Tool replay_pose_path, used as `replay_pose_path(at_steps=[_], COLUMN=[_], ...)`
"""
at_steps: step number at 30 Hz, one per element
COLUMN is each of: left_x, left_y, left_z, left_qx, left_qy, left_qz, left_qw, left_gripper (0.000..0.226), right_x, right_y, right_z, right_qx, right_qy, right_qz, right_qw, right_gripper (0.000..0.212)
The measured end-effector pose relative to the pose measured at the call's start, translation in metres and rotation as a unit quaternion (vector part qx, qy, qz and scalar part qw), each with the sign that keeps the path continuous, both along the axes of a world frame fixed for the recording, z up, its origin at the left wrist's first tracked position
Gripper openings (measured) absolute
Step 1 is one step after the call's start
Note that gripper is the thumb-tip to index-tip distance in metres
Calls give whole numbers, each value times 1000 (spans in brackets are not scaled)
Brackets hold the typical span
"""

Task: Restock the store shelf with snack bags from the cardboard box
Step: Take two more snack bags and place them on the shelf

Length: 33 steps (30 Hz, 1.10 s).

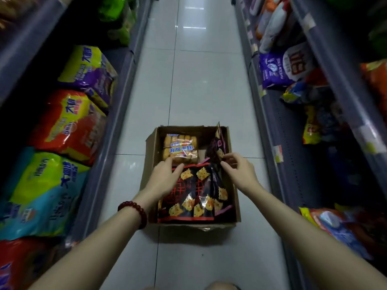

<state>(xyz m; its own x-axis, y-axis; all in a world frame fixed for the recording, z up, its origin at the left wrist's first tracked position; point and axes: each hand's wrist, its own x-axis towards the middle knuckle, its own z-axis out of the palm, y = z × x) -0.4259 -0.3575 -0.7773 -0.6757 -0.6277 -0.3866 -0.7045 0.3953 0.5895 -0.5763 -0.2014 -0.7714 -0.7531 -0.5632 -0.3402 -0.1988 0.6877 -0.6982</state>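
White glossy floor tiles (188,91) run down a narrow aisle between two grey shelf units. On the left shelf (117,114), large puffy bags lie flat: a green and blue one (39,191) nearest, then a red and yellow one (69,124), then a yellow and purple one (90,74). On the right shelf (270,122), a red and blue bag (335,227) lies nearest, a small yellow bag (312,126) sits further in, and a purple and white bag (280,68) lies beyond it.

An open cardboard box (152,151) stands on the floor in the middle of the aisle, and both arms reach down into it. At its near side lies a black snack bag (194,195) printed with yellow crackers. The left hand (165,176), with a red bead bracelet (134,212) on the wrist, rests on the left top corner of this bag with fingers nearly straight. The right hand (238,170) has curled fingers that pinch the edge of a second dark bag (215,147), which stands upright against the right wall of the box. At the far left corner of the box lies a clear pack of yellow sponge cakes (180,147).
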Motion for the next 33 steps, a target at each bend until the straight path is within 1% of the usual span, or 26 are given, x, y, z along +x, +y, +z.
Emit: replay_pose_path(at_steps=[3,6,9,13,16,19,23,27,30,33], left_x=[-5,-6,1,16,26,30,29,30,31,29], left_y=[-5,-11,-16,-10,-3,3,3,7,12,13], left_z=[-53,-97,-137,-173,-187,-196,-207,-215,-219,-222], left_qx=[21,21,20,49,48,66,114,162,153,150], left_qy=[2,22,29,37,61,83,38,23,14,21], left_qz=[10,27,40,72,84,81,73,96,103,116], left_qw=[1000,999,999,995,993,991,990,982,983,982], left_gripper=[44,45,53,62,61,58,57,55,54,54], right_x=[-1,-1,-1,2,9,12,13,14,15,17], right_y=[-2,-6,-9,-12,-11,-8,-7,-4,0,3], right_z=[-51,-91,-121,-145,-152,-159,-162,-169,-175,-176], right_qx=[-8,-27,-47,-80,-77,-56,-57,-68,-61,-69], right_qy=[20,27,54,65,43,26,15,-2,-2,8], right_qz=[0,-15,-23,-46,-40,-38,-64,-80,-75,-86], right_qw=[1000,999,997,994,995,997,996,994,995,994], right_gripper=[31,34,36,38,40,43,41,38,36,26])
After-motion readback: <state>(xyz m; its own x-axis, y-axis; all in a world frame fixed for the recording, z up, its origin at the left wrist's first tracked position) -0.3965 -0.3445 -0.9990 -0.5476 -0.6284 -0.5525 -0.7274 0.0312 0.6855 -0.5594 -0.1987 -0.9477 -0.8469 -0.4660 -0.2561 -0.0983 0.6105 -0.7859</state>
